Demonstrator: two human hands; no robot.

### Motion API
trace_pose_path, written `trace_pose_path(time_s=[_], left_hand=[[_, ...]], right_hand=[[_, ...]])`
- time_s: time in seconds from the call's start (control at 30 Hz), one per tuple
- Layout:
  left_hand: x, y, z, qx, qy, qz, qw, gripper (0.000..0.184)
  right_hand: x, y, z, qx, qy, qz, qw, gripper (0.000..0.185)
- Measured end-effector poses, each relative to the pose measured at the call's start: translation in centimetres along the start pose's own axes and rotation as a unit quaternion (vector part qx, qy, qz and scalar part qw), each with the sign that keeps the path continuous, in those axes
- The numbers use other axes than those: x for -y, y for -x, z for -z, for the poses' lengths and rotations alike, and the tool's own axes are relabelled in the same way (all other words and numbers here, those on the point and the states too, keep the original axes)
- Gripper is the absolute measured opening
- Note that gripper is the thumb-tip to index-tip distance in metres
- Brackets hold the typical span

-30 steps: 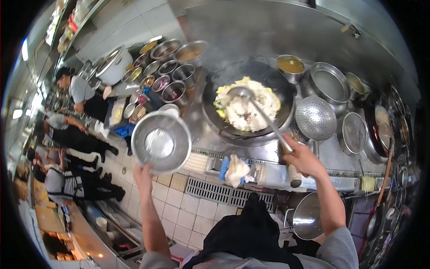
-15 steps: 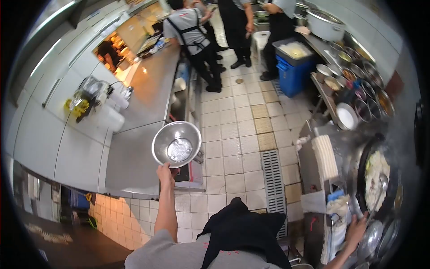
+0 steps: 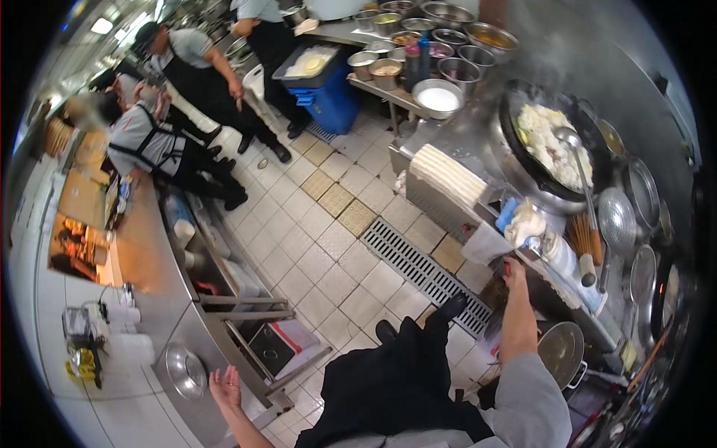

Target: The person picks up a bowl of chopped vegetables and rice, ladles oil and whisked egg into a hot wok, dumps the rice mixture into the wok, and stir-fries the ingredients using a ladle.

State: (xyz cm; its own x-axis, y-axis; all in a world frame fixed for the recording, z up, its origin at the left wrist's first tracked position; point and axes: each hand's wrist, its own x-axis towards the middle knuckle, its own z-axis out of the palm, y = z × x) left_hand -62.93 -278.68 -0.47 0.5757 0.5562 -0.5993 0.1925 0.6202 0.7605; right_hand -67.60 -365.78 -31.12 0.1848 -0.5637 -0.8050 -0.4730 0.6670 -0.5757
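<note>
My left hand (image 3: 225, 387) is empty, palm up with fingers apart, just right of a shiny metal bowl (image 3: 186, 371) on the steel counter (image 3: 194, 328). My right hand (image 3: 515, 275) reaches to the stove front, its fingers closed around a small red control handle (image 3: 507, 266). Beyond it, a wok (image 3: 515, 153) on the stove contains a pale rice-like food (image 3: 544, 123). A ladle (image 3: 584, 175) leans in this food, its handle over the wok's near rim, with no hand on it.
Co-workers (image 3: 160, 142) stand on the far left. Metal containers (image 3: 459, 71) and a bowl of white contents (image 3: 438, 98) crowd the side table. A blue bin (image 3: 328, 108) stands beside it. Strainers (image 3: 617, 216) lie right of the wok. A floor grate (image 3: 418, 272) runs below.
My left hand has let go of the metal bowl, which now rests on the counter. My right hand has left the ladle and moved to the red handle. The view has turned right.
</note>
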Motion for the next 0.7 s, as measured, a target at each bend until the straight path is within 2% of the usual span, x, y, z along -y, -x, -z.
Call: trace_pose_path(time_s=[0.03,0.07,0.1,0.17,0.2,0.23,0.27,0.3,0.4,0.47,0.53,0.57,0.6,0.63,0.67,0.7], left_hand=[[0.9,-0.1,-1.5,0.043,-0.043,0.023,0.998,0.034],[2.0,-0.2,-3.2,0.087,-0.089,0.048,0.991,0.033],[3.7,-0.8,-5.2,0.121,-0.132,0.075,0.981,0.034],[8.7,-0.2,-10.4,0.180,-0.243,0.122,0.945,0.035],[11.6,1.0,-13.0,0.206,-0.308,0.138,0.919,0.035],[14.6,0.4,-14.2,0.237,-0.321,0.180,0.899,0.037],[17.4,3.1,-16.9,0.312,-0.381,0.158,0.856,0.043],[20.2,4.3,-18.6,0.375,-0.425,0.157,0.808,0.042],[28.6,8.8,-24.0,0.441,-0.575,0.126,0.677,0.040],[33.2,11.7,-27.6,0.519,-0.618,0.087,0.584,0.042],[36.6,16.0,-31.6,0.577,-0.617,0.025,0.535,0.045],[38.0,18.3,-33.7,0.610,-0.603,-0.035,0.513,0.047],[39.1,20.7,-35.8,0.639,-0.585,-0.095,0.491,0.049],[39.8,23.6,-38.2,0.656,-0.572,-0.101,0.482,0.054],[40.5,26.4,-40.4,0.671,-0.559,-0.108,0.474,0.059],[41.3,28.3,-42.2,0.697,-0.545,-0.154,0.440,0.060]], right_hand=[[-0.5,0.1,-1.2,-0.030,-0.009,0.035,0.999,0.046],[0.6,4.4,-3.0,-0.019,-0.037,0.116,0.992,0.040],[-2.8,-2.8,-2.9,0.034,0.018,0.173,0.984,0.034],[-3.5,0.3,-5.2,0.052,-0.057,0.207,0.975,0.030],[-4.2,-0.6,-5.6,0.039,0.025,0.201,0.979,0.025],[-4.1,0.3,-6.2,0.063,-0.014,0.179,0.982,0.022],[-3.6,1.2,-6.6,0.084,-0.068,0.164,0.980,0.024],[-2.6,2.6,-7.1,0.046,-0.085,0.170,0.981,0.026],[0.5,6.3,-7.6,-0.007,-0.084,0.132,0.988,0.031],[1.1,6.9,-7.6,0.041,-0.028,0.043,0.998,0.033],[-1.2,6.9,-8.1,0.039,-0.101,0.027,0.994,0.038],[-2.7,6.8,-8.1,0.038,-0.135,0.023,0.990,0.041],[-4.7,6.7,-8.0,0.028,-0.083,0.045,0.995,0.047],[-6.1,6.7,-7.8,0.019,-0.030,0.067,0.997,0.053],[-5.5,8.5,-6.0,0.091,0.042,0.067,0.993,0.052],[-1.9,13.1,-3.3,0.131,0.066,0.105,0.984,0.051]])
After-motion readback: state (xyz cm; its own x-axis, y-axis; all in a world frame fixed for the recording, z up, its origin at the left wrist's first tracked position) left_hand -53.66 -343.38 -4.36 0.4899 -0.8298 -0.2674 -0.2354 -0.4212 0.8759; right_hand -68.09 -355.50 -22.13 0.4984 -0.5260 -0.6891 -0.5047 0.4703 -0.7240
